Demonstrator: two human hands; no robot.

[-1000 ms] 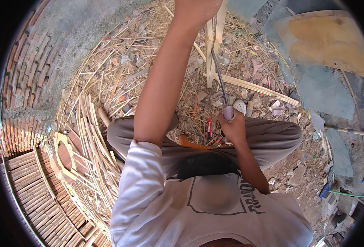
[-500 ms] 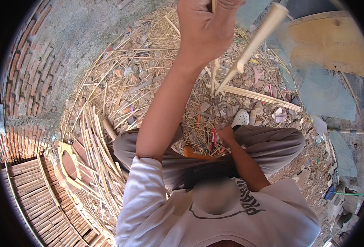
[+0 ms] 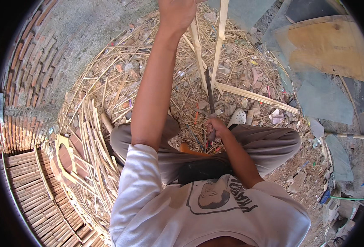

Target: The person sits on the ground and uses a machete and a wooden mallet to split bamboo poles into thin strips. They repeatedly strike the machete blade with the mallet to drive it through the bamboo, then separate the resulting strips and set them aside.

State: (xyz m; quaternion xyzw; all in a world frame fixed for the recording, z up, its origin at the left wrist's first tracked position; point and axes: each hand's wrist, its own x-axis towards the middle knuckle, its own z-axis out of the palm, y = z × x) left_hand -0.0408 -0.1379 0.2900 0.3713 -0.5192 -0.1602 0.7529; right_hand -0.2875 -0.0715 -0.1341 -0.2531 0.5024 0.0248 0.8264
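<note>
My left hand (image 3: 177, 16) is raised at the top edge, its fingers partly cut off by the frame, closed on the upper part of a pale bamboo strip (image 3: 197, 49). A second pale strip (image 3: 219, 43), with a knot partway down, rises beside it. The two come close together at their lower ends and spread apart upward. My right hand (image 3: 217, 126) is low between my knees, wrapped round the handle of a long knife. Its dark narrow blade (image 3: 210, 92) points up and away from me, against the strips near their lower ends.
More split bamboo (image 3: 258, 98) lies to the right on littered ground. A bundle of strips (image 3: 95, 148) leans by my left knee, next to a yellow cut-out frame (image 3: 64, 154). An orange object (image 3: 186, 148) is between my legs. Glass-like sheets (image 3: 324, 99) stand at right.
The right strip has swung left and more upright from its outward slant. My left hand has moved up and left. My right hand has risen slightly, and the knife blade now shows clearly.
</note>
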